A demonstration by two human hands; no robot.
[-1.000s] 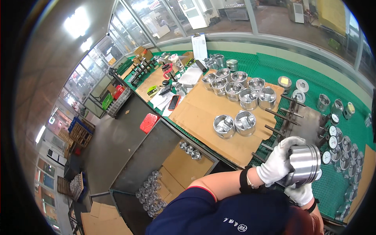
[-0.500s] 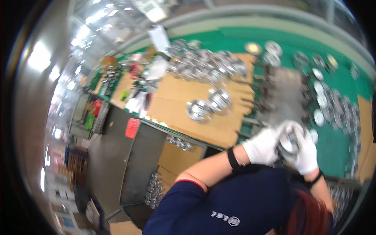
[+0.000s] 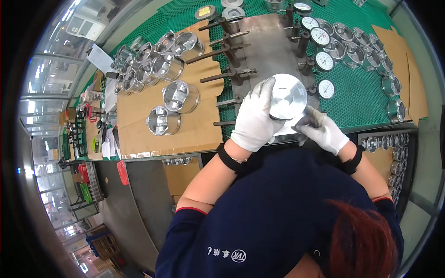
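A silvery metal piston point(image 3: 288, 96) is held up over the near end of a grey steel plate point(image 3: 266, 44), its round, ringed crown showing. My gloved left hand point(image 3: 256, 113) grips it from the left, fingers along the rim. Just below the piston's right edge is my gloved right hand point(image 3: 326, 133), its fingers curled together. Something dark shows at those fingertips; what it is cannot be made out. Dial gauges point(image 3: 324, 60) on dark posts line the plate's right side, and dark rods on posts point(image 3: 230, 54) line its left.
Two pistons point(image 3: 181, 96) stand on the cardboard sheet point(image 3: 139, 111) at left, with a cluster of pistons point(image 3: 143, 60) behind. More pistons point(image 3: 354, 53) stand on the green mat point(image 3: 357, 104) at right. Shelves below the bench hold further pistons point(image 3: 396, 167).
The view has turned and come nearer the bench, and is sharper. The piston's crown now shows fully. My right hand has shifted from the piston's side to below its right edge.
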